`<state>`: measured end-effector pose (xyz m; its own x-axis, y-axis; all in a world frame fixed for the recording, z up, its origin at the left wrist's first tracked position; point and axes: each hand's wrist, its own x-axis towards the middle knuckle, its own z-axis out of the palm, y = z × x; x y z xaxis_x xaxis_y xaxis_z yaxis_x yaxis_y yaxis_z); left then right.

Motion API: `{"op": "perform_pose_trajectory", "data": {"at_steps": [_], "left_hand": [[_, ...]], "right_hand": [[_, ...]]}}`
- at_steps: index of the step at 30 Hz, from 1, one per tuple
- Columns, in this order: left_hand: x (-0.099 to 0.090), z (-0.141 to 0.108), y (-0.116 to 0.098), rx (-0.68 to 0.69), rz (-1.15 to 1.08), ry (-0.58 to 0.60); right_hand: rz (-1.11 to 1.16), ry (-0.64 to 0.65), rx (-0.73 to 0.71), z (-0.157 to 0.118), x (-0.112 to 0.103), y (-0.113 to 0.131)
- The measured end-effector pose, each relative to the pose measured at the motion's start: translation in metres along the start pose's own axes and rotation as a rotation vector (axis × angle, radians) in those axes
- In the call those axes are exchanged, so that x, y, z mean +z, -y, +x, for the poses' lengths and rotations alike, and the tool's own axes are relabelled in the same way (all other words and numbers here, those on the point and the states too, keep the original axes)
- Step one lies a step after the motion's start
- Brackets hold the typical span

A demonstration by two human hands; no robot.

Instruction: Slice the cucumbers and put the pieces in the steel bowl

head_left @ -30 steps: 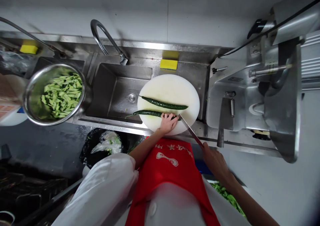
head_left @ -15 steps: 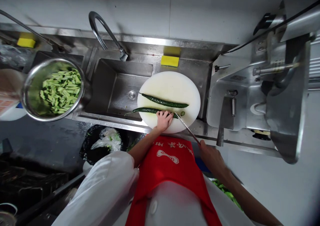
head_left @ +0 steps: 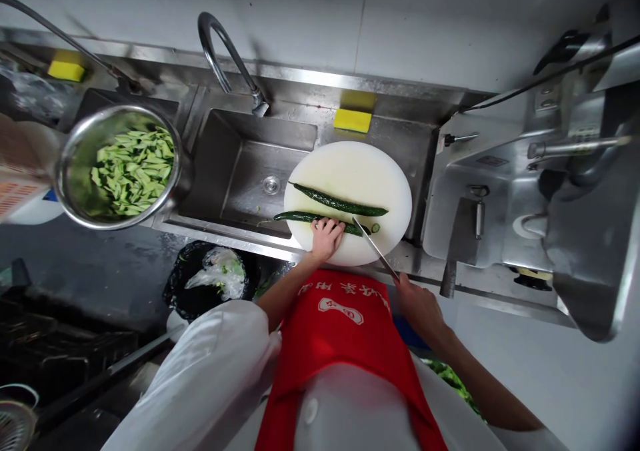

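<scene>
Two long dark green cucumbers lie on a round white cutting board [head_left: 350, 164]. My left hand [head_left: 327, 239] is curled over the nearer cucumber [head_left: 295, 216], pressing it to the board. In my right hand [head_left: 419, 308] is the handle of a kitchen knife [head_left: 375, 248]. Its blade slants up and left over the nearer cucumber's right part; whether it touches the skin I cannot tell. Just beyond that cucumber's right end lies a small cut slice [head_left: 375, 228]. The farther cucumber [head_left: 340, 202] lies whole, touched by neither hand.
The board lies over the right side of a steel sink [head_left: 245, 171] with a curved faucet [head_left: 230, 48]. A steel bowl [head_left: 63, 171] of green cut pieces stands left. A yellow sponge [head_left: 353, 120] sits behind the board; a cleaver [head_left: 460, 238] lies right. Below left is a black-lined bin [head_left: 173, 284].
My view has shifted a little left. My left hand has slid left along the nearer cucumber, baring more of its right end. The knife tip has moved slightly left and away from me over the board.
</scene>
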<state>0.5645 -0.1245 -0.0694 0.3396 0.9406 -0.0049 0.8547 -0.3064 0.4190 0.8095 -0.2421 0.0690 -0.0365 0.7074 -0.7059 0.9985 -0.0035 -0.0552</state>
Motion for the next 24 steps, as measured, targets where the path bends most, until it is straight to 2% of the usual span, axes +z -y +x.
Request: {"op": "perform_pose_trajectory", "data": {"at_steps": [3,7,13,19,24], "left_hand": [[0.004,0.001,-0.001,0.029,0.018,-0.068],[0.006,0.000,-0.002,0.076,0.030,-0.128],[-0.005,-0.006,0.015,0.058,0.033,-0.180],[-0.005,-0.003,0.022,0.043,0.004,-0.185],[-0.004,-0.007,0.025,0.071,-0.010,-0.202]], "right_hand": [[-0.007,-0.024,-0.058,-0.007,-0.008,0.009],[-0.058,-0.004,-0.025,0.001,-0.009,0.023],[-0.071,0.048,0.004,0.018,-0.006,0.031],[-0.091,-0.020,-0.037,0.006,-0.016,0.037],[-0.103,0.027,-0.032,0.025,-0.008,0.054]]}}
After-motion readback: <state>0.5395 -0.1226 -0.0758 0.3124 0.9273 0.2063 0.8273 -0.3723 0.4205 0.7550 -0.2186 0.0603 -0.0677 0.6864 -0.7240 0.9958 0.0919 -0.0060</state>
